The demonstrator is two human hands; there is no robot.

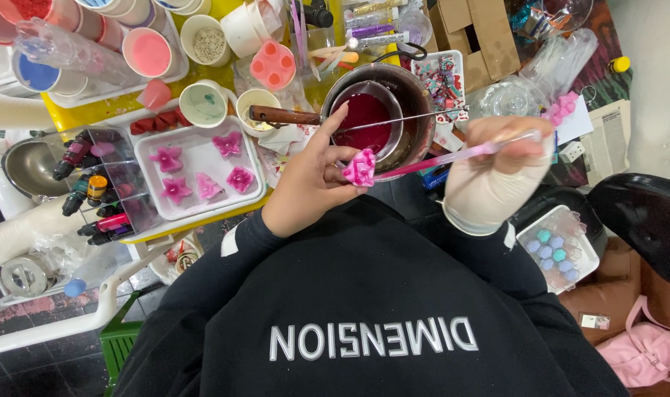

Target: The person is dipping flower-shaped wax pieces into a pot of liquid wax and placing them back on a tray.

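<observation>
**Pink flower held at the tip of a stick, above a crowded bench**

The left hand (309,184) pinches a small pink flower (361,168) between thumb and fingertips, the index finger raised and pointing far toward the pot. The right hand (496,173), in a pale glove, is closed around a thin pink stick (438,159) that runs left to the flower; its tip meets the flower. Both hands hover near the person's chest, above a black sleeve and top.

Just beyond the flower stands a dark pot (416,110) with a wooden handle (283,115) reaching left. Inside it sits a smaller bowl (368,117) of deep red liquid, with a thin metal rod (408,119) lying across the rim.

To the left a white tray (195,195) holds five more pink flowers. Left of it, a clear box (103,184) holds small dropper bottles. Far left, cups (147,51) of pink, blue and white material crowd a yellow surface, with a pink mould (274,65) among them.

To the right lie a clear glass dish (507,99), a cardboard box (471,33) and, nearer, a small tray (563,254) of blue and green beads. A pink bag (643,345) lies near right.
</observation>
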